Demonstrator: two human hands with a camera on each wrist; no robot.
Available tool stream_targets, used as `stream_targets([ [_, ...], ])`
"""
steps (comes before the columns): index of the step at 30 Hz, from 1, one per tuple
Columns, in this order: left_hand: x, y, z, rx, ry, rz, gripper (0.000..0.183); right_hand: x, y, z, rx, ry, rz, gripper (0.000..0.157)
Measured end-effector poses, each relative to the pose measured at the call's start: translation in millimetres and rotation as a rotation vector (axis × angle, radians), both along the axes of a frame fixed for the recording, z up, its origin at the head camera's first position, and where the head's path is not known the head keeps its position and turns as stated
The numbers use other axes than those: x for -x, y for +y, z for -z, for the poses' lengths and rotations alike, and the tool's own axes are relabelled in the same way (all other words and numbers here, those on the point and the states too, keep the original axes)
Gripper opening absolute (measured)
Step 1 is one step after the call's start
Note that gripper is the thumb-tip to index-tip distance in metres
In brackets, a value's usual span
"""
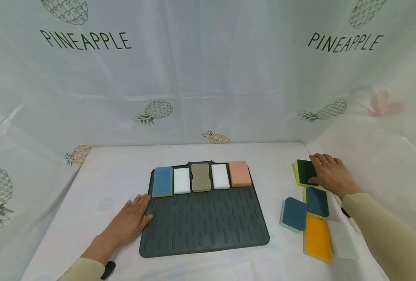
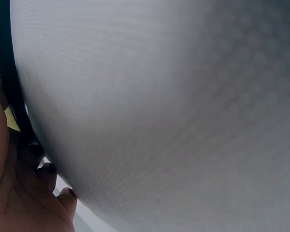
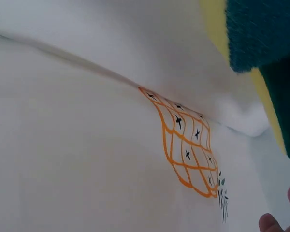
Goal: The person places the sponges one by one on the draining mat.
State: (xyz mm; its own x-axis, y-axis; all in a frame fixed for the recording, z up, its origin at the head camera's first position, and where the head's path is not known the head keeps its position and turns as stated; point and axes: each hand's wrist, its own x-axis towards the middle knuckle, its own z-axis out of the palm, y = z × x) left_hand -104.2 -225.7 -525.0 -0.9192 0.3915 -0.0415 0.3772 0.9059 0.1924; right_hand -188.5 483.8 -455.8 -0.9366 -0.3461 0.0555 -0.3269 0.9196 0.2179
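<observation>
A dark grey ridged mat (image 1: 204,222) lies on the white cloth. Along its far side sit a blue sponge (image 1: 163,181), a white sponge (image 1: 182,180), a grey-brown sponge (image 1: 200,177), a second white sponge (image 1: 220,176) and a pink-orange sponge (image 1: 239,173). My left hand (image 1: 128,218) rests flat at the mat's left edge, fingers extended. Over at the right, my right hand (image 1: 334,173) reaches over a dark green sponge with a yellow side (image 1: 306,171), thumb and index finger at its right part. Its palm side is hidden in the head view.
Nearer me on the right lie a dark blue sponge (image 1: 317,202), a teal-edged blue sponge (image 1: 292,214), an orange-yellow sponge (image 1: 316,238) and a pale white piece (image 1: 342,240). A pineapple-printed curtain (image 1: 208,70) hangs behind and along the sides.
</observation>
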Motion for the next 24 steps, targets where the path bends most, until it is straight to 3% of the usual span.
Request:
stream_targets([
  [4,-1.0,-0.6,-0.6,-0.001,0.005,0.003,0.071,-1.5,1.6,0.9,0.024,-0.009,0.001,0.104],
  [9,-1.6,-1.4,1.0,0.003,0.011,0.005,0.071,-5.1,-0.3,3.0,0.036,-0.032,0.010,0.089],
  [11,-1.4,-1.7,1.5,0.002,0.009,0.004,0.071,-5.1,-0.2,4.9,0.040,-0.033,0.015,0.090],
  [24,0.8,-1.7,4.6,0.000,0.006,0.002,0.071,-5.5,3.8,7.3,-0.017,0.006,0.002,0.116],
])
